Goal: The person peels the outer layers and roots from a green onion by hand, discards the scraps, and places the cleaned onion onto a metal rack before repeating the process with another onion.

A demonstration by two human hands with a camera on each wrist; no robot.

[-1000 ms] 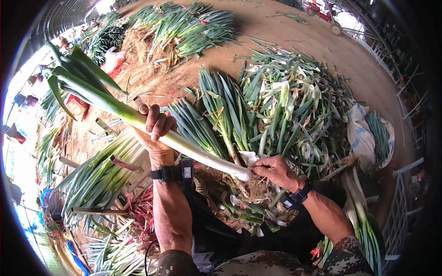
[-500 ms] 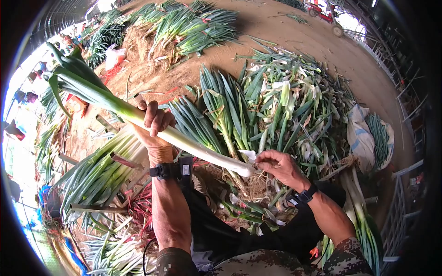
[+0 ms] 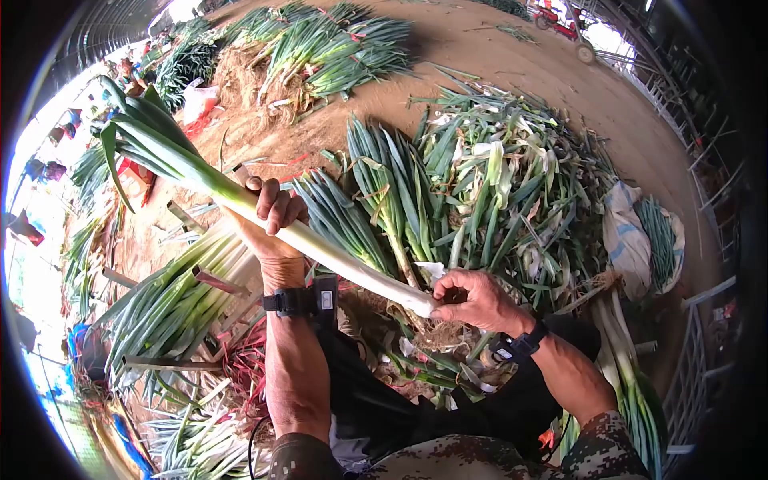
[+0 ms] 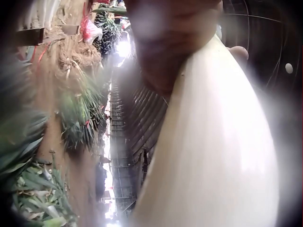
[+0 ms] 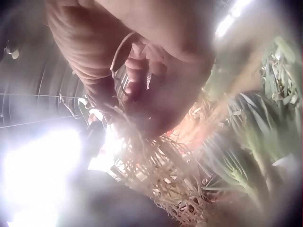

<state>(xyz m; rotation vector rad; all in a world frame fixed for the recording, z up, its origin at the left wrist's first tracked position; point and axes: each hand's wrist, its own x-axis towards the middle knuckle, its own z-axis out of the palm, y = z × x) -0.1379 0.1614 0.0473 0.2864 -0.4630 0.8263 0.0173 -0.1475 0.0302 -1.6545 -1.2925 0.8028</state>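
A long green-topped leek (image 3: 324, 252) slants across the head view, leaves at upper left and white root end at lower right. My left hand (image 3: 276, 220) grips its middle, fingers curled over the stalk; the left wrist view shows the white stalk (image 4: 218, 142) large beside the hand. At the root end, my right hand (image 3: 476, 300) has thumb and forefinger curled against the tip. In the right wrist view, stringy roots (image 5: 165, 175) hang by the fingertips of that hand (image 5: 142, 66), with one thin strand across the fingers.
A heap of loose leaves (image 3: 520, 184) lies ahead to the right, beside leek bundles (image 3: 392, 188). More leeks (image 3: 176, 300) rest among wooden stakes (image 3: 218, 283) at left. A white sack (image 3: 628, 240) stands at right; red ties (image 3: 246, 368) lie near my left forearm.
The leek's leafy end has shifted slightly right and down. My right hand moved off the root end a little, then came back against it, its finger and thumb now more rounded.
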